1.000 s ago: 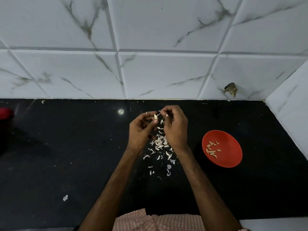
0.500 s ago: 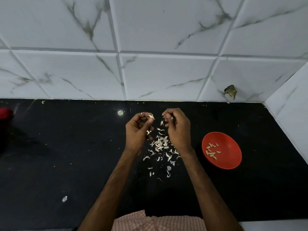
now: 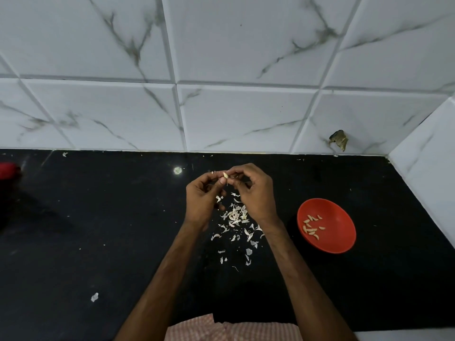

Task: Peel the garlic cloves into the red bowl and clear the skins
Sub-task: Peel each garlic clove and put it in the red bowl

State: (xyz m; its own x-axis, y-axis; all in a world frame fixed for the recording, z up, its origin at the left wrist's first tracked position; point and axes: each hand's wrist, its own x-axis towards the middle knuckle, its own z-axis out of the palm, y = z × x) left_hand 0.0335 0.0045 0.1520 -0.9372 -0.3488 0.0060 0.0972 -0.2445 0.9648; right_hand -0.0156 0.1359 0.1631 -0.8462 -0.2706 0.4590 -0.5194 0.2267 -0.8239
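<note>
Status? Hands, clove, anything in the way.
Left hand and right hand both pinch small pale garlic clove, mid-peel. Round red bowl right of hands, peeled cloves inside. Papery white skins litter black countertop; bowl path open.

Hands (image 3: 200, 200) (image 3: 257, 193) pinch garlic clove (image 3: 225, 175) above skins (image 3: 236, 215).

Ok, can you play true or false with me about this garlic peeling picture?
1. The round red bowl holds peeled garlic cloves. True.
2. The left hand and right hand pinch one small pale garlic clove. True.
3. The bowl sits beside the left hand. False: it sits out past the right hand.
4. The papery white skins are cleared away. False: they lie scattered on the black countertop below the hands.
</note>
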